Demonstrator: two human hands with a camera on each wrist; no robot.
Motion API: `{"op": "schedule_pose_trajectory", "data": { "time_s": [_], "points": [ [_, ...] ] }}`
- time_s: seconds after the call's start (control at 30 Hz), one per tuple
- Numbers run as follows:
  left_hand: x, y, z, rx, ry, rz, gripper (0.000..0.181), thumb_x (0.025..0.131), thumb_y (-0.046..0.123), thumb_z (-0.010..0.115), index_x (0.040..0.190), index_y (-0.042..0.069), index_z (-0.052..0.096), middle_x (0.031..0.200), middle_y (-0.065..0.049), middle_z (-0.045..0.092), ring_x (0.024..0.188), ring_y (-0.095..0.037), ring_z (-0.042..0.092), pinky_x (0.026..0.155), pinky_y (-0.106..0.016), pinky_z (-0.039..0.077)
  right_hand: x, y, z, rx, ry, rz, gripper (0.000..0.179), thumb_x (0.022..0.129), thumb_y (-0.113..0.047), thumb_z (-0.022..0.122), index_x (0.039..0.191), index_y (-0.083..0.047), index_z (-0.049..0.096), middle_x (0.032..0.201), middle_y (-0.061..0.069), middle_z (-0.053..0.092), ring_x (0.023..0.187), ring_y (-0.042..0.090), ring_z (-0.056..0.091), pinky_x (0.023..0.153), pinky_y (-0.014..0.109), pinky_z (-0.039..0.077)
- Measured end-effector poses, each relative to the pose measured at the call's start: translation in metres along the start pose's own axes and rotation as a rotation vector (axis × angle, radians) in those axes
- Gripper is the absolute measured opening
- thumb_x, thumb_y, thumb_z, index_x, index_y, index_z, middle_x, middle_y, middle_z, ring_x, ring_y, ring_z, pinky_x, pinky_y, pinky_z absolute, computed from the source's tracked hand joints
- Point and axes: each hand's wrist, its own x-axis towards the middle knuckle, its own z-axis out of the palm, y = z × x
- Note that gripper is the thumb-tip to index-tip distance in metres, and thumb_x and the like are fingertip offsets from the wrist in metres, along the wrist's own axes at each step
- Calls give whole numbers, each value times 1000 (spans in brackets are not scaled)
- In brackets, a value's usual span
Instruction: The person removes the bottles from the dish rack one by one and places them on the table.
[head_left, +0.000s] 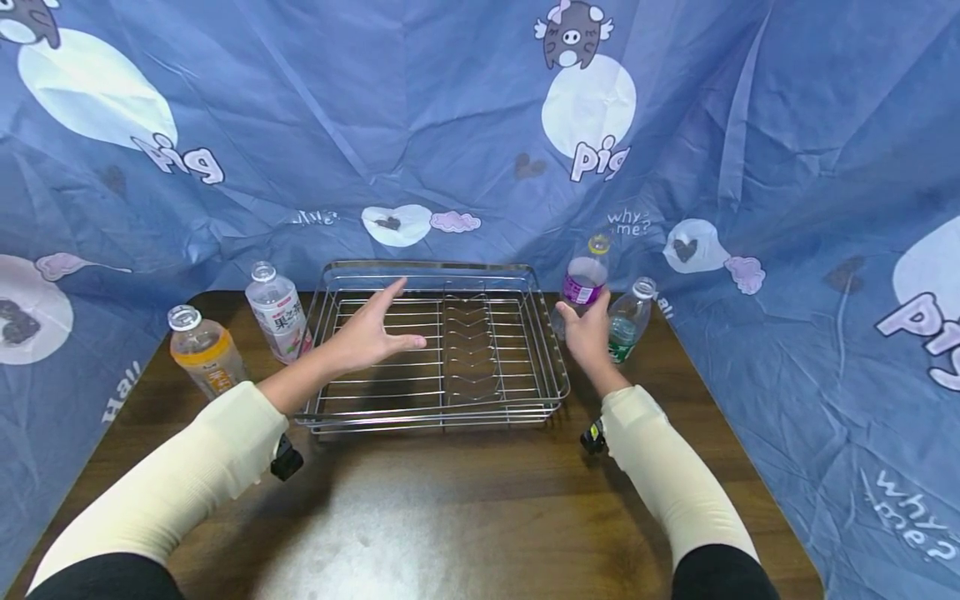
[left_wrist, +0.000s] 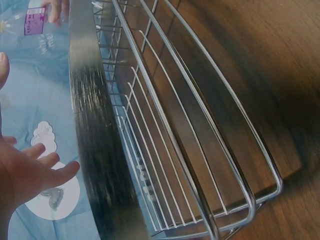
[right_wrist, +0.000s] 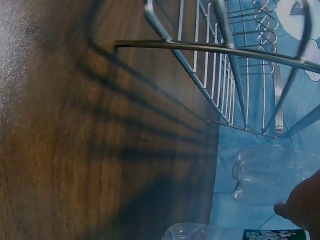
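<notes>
My right hand (head_left: 588, 335) grips a clear plastic bottle with a purple label (head_left: 583, 287) and a yellow ring at its neck, just right of the metal rack (head_left: 472, 412). In the right wrist view, the ribbed lower part of this bottle (right_wrist: 265, 175) shows beside the fingers. A clear bottle with a green label (head_left: 624, 329) stands close by on the right. Over the left half of the rack, my left hand (head_left: 367, 333) is spread, thumb apart from the fingers, holding nothing. That hand (left_wrist: 30, 172) also shows in the left wrist view, beyond the rack's rim.
At the left stand a bottle with an orange label (head_left: 210, 354) and a bottle with a white and pink label (head_left: 277, 315). A wavy wire divider (head_left: 468, 333) runs inside the rack. Blue printed cloth (head_left: 465, 108) hangs behind the brown wooden table (head_left: 480, 508).
</notes>
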Motion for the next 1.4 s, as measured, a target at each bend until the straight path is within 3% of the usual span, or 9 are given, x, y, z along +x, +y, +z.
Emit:
{"op": "schedule_pose_trajectory", "data": {
  "time_s": [0.4, 0.97, 1.2, 1.4],
  "points": [
    [1, 0, 0, -10, -1, 15, 113, 84, 51, 79, 164, 16, 7, 161, -19, 29, 146, -43, 29, 117, -62, 24, -3, 9, 9, 73, -39, 45, 76, 91, -9, 75, 148, 5, 25, 141, 31, 49, 134, 40, 47, 117, 41, 32],
    [2, -5, 1, 0, 1, 30, 115, 83, 50, 81, 164, 16, 6, 160, -20, 29, 146, -42, 29, 116, -62, 24, -5, 18, 11, 17, -66, 100, 76, 90, -16, 77, 145, 4, 29, 135, 32, 54, 129, 42, 51, 113, 46, 37],
    [1, -6, 2, -2, -1, 29, 114, 83, 49, 81, 163, 14, 8, 161, -20, 29, 146, -41, 29, 118, -60, 23, -8, 23, 11, -54, -81, 132, 75, 91, -20, 77, 146, 1, 29, 134, 31, 55, 128, 44, 51, 111, 49, 38],
    [0, -4, 3, 2, -7, 21, 112, 85, 48, 80, 164, 14, 8, 160, -20, 30, 146, -42, 28, 117, -61, 24, -9, 26, 13, -41, -88, 124, 73, 92, -18, 76, 146, -1, 30, 134, 29, 57, 128, 42, 53, 110, 48, 40]
  ]
}}
